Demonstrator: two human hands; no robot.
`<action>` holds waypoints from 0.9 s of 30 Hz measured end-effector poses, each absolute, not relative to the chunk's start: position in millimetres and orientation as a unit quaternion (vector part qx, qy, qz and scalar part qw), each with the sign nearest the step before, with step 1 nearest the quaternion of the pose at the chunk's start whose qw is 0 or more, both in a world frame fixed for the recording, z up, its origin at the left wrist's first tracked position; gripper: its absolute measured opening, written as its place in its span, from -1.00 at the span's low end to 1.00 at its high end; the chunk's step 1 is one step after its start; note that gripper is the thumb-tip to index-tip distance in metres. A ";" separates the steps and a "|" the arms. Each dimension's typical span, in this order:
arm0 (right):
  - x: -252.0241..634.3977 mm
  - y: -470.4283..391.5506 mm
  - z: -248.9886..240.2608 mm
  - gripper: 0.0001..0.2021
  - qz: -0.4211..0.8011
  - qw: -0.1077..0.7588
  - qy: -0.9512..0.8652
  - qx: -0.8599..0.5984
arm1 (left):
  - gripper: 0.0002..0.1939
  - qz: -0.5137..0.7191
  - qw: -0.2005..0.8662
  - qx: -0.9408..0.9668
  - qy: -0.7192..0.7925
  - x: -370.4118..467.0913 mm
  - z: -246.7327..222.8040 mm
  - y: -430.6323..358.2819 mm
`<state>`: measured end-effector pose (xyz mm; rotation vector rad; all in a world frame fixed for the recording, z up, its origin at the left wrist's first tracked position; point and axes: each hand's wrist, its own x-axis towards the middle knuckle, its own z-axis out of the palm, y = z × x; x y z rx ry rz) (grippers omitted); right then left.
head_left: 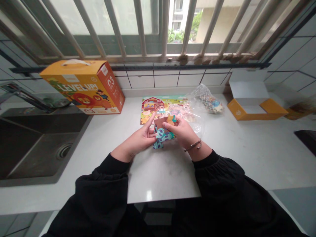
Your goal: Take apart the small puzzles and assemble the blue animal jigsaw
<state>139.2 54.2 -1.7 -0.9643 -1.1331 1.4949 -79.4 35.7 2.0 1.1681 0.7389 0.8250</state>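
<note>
Several jigsaw puzzle pieces (163,134), brown, teal and yellow with dark blue spots, are bunched between my two hands above the counter. My right hand (183,131) grips them from the right, its thumb lying across their face. From the left, my left hand (142,140) has its fingers curled against the pieces' lower left edge, with the index finger pointing up. Just behind my hands lies a colourful picture board (151,107) with a red barn. Pink pieces in a clear plastic bag (180,110) rest on its right part.
A large orange box (84,89) stands at the back left, beside the sink (44,151). Another clear bag (209,102) with pieces lies behind, to the right. Farther right sits an open orange and white box (254,105). The counter (163,177) ends close in front of me.
</note>
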 end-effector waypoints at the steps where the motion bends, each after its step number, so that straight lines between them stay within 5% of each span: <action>1: 139.2 54.5 -0.1 -0.45 0.611 0.511 -0.455 -0.398 | 0.29 0.369 0.691 0.521 0.339 -80.1 -0.9 37.3; 5: 139.2 53.8 2.8 -0.38 0.640 0.507 -0.431 -0.384 | 0.25 0.427 0.659 0.495 0.372 -80.7 -7.6 45.5; 15: 131.8 53.2 -12.8 -0.53 0.617 0.447 -0.493 -0.420 | -0.34 0.502 0.642 0.463 0.348 -71.0 11.1 37.0; 27: 128.1 55.9 -14.7 -0.55 0.614 0.448 -0.511 -0.401 | -0.53 0.560 0.580 0.439 0.397 -70.6 -5.0 50.9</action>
